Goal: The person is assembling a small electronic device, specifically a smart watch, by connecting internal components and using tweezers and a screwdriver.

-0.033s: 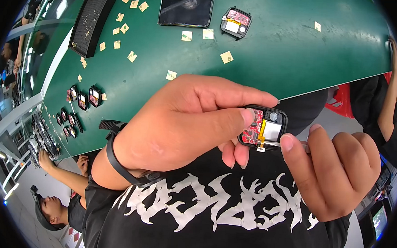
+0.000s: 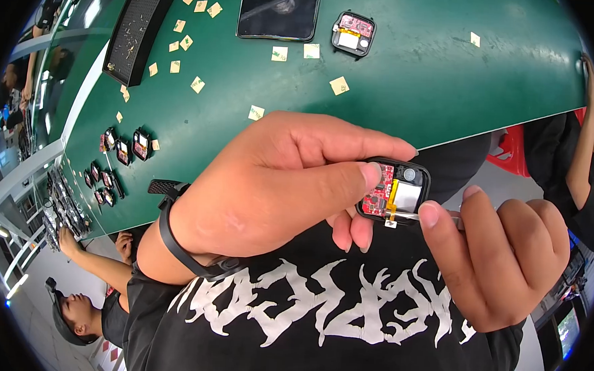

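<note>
My left hand grips an open smartwatch case by its left side, thumb pressed on the red circuit board inside. The black case also shows a white rectangular cell, a yellow flex strip and a round silver part. My right hand pinches a thin pointed metal tool. Its tip lies over the lower end of the yellow strip, by a small white tab at the case's lower edge. Most of the tool's body is hidden behind my fingers.
On the green table lie another open watch case, a dark tablet-like screen, a black tray and scattered beige paper squares. Several open watch cases sit at left. A co-worker works at lower left.
</note>
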